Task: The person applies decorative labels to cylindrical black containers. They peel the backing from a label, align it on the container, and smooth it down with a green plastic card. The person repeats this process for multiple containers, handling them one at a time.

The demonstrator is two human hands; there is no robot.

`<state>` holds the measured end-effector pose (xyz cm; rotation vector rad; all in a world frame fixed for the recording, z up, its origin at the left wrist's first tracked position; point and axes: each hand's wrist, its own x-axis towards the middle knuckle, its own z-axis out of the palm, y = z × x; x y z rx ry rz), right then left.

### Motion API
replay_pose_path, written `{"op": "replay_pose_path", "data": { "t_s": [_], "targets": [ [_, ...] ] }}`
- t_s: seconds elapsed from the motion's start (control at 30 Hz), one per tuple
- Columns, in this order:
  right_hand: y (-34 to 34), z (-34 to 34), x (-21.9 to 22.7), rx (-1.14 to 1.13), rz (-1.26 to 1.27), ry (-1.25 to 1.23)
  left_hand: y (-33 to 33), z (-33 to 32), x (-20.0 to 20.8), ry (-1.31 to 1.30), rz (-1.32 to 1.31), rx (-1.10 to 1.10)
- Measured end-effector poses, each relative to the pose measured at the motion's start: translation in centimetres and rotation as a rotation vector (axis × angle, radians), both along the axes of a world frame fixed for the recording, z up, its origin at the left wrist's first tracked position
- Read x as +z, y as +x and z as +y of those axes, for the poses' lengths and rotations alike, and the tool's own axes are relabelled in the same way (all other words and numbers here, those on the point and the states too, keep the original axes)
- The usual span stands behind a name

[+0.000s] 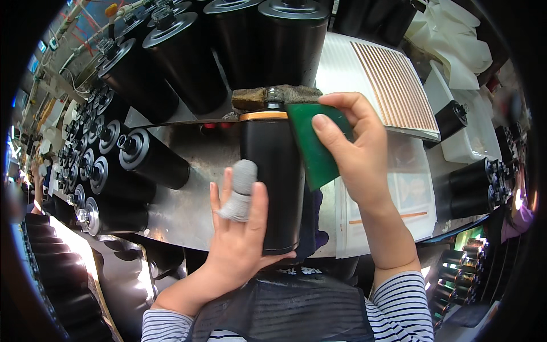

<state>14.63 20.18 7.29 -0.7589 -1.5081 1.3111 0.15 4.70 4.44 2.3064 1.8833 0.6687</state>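
Note:
A black cylindrical bottle [272, 171] lies in front of me, its neck toward a cloth-wrapped wooden rest [249, 99]. Round its shoulder runs an orange-copper band [262, 115]. My left hand [236, 233] is at the bottle's lower left side, fingers stretched and spread, thumb along its base. Grey wrapping [244, 179] covers one of those fingers. Between thumb and fingers, my right hand [359, 142] pinches a flat green scraper [316, 142]. The scraper's edge lies against the bottle's upper right side, by the end of the visible band.
Several black bottles [182, 62] stand along the far and left sides. At the right lie a sheet of copper-coloured strips [393, 85] and a clear-covered sheet [393, 199]. Beyond is a white bin [470, 131]. Dark cloth [311, 222] sits beside the bottle on the metal table [199, 157].

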Motion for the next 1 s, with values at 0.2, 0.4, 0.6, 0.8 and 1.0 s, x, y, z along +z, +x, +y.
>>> {"op": "replay_pose_path", "data": {
  "t_s": [0.2,0.4,0.6,0.8,1.0],
  "targets": [
    [1.4,0.3,-4.3,-0.063,-0.048,-0.163,-2.2,-0.4,-2.5,-0.197,-0.2,-0.015],
    [9.0,-1.0,-7.2,-0.017,-0.077,-0.318,-4.3,0.3,-2.4,-0.297,-0.686,-0.054],
    [20.2,-5.7,-9.7,-0.192,-0.377,-0.387,-5.3,2.4,-2.7,0.275,-0.947,0.271],
    [18.3,-9.8,-10.0,-0.021,-1.165,0.419,-2.9,4.3,-1.7,0.428,-0.939,0.207],
    [19.4,-11.3,-11.2,0.055,-1.192,0.616,-1.3,1.9,-0.6,0.468,-0.795,0.035]
  ]
}}
